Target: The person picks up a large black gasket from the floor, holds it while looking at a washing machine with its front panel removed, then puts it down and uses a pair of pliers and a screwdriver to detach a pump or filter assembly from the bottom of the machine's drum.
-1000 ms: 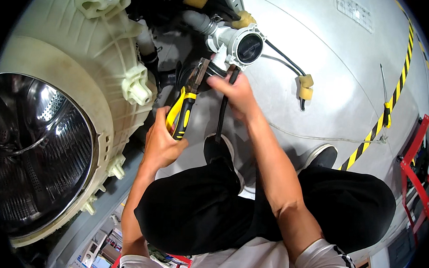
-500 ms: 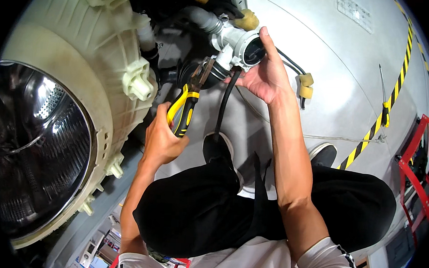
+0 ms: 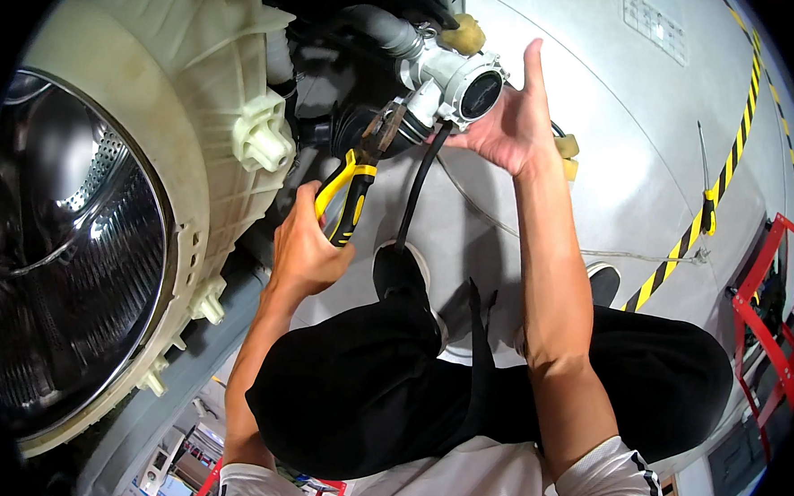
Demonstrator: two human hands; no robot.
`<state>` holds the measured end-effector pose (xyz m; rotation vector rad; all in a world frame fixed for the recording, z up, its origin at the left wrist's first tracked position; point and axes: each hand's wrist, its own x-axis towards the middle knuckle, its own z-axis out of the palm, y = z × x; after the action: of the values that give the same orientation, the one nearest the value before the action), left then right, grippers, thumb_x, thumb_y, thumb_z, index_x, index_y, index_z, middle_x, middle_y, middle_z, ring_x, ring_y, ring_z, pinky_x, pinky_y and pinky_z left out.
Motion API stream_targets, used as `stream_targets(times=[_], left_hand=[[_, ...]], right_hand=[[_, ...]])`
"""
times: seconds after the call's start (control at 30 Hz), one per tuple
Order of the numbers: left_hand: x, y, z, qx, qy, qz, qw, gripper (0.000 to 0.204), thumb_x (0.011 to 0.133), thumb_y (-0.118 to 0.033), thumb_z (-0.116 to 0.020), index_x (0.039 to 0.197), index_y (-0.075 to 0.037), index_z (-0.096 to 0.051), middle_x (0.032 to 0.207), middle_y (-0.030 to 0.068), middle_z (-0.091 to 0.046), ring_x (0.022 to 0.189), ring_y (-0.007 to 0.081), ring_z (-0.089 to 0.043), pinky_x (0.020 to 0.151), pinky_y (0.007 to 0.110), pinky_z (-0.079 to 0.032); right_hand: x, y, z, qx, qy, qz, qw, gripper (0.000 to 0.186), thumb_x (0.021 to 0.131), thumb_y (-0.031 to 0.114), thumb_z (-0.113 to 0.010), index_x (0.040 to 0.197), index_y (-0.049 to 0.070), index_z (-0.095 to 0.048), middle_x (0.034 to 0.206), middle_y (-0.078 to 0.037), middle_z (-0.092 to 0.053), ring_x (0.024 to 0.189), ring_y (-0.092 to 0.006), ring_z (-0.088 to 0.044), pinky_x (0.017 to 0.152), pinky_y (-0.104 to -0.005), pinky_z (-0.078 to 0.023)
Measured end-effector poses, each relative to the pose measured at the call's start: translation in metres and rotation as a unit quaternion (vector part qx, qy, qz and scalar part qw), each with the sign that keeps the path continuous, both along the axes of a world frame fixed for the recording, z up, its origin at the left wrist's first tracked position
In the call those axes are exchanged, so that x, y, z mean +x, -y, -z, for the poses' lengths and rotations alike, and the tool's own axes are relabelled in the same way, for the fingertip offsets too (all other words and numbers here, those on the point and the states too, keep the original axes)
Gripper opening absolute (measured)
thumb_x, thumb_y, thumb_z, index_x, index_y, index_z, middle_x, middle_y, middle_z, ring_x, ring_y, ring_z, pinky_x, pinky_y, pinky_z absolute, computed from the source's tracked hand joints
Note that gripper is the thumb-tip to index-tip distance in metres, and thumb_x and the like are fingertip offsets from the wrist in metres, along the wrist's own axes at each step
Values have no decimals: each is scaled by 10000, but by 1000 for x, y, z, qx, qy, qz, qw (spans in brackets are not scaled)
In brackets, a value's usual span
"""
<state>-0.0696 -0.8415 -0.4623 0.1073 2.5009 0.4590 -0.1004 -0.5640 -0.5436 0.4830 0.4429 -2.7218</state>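
My left hand [image 3: 309, 252] grips pliers [image 3: 356, 181] with yellow and black handles. Their metal jaws reach to the clamp area where a black rubber hose meets the side spout of a white pump housing [image 3: 442, 71]; whether they bite on the clamp I cannot tell. A round black face [image 3: 482, 94] fills the housing's near end. Beside and under that end rests my right hand [image 3: 517, 133], palm up, thumb stretched away from the housing; some fingers are hidden behind it. A thin black hose [image 3: 418, 191] hangs from below the housing toward my shoe.
A washing machine's cream plastic tub [image 3: 211, 104] with its steel drum [image 3: 73, 258] stands at left. A grey ribbed hose [image 3: 377, 30] joins the pump. On the floor at right lie a screwdriver [image 3: 707, 206], striped tape [image 3: 744, 131] and a red metal frame [image 3: 764, 276].
My right thumb has lifted off the housing's rim, and that hand has shifted slightly right. The black face has turned more into view. The pliers stay at the hose joint.
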Motion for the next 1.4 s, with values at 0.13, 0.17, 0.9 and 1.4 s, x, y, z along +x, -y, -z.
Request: stream_targets(times=[0.13, 0.17, 0.9, 1.4], left_hand=[[0, 2, 2, -7, -6, 8, 1000, 725, 659, -123, -714, 1291, -14, -375, 967, 221, -593, 909, 411, -608, 801, 436, -477], [0, 2, 2, -6, -10, 12, 1000, 725, 659, -123, -715, 1290, -13, -375, 968, 221, -594, 910, 411, -609, 802, 437, -478], [14, 11, 15, 109, -11, -40, 993, 758, 666, -24, -654, 1365, 1, -362, 1054, 187, -614, 993, 279, -629, 884, 341, -465], [33, 4, 44, 184, -116, -47, 975, 772, 637, -90, -702, 1322, 12, -362, 773, 115, -494, 693, 314, -546, 662, 373, -458]], right_hand=[[-12, 3, -10, 140, 49, -20, 989, 840, 848, 609, -588, 1390, 3, -377, 1298, -232, -519, 1111, -388, -590, 833, -643, -516], [-11, 2, -10, 110, 47, -12, 993, 755, 841, 518, -648, 1345, 7, -415, 1236, -231, -547, 1042, -361, -628, 790, -600, -559], [-14, 43, -29, 186, 88, 146, 968, 358, 798, 254, -759, 970, -13, -595, 794, -63, -646, 609, -138, -633, 496, -280, -514], [-11, 50, -33, 228, 78, 125, 962, 405, 836, 337, -708, 1053, 20, -578, 898, -79, -640, 710, -159, -639, 577, -329, -543]])
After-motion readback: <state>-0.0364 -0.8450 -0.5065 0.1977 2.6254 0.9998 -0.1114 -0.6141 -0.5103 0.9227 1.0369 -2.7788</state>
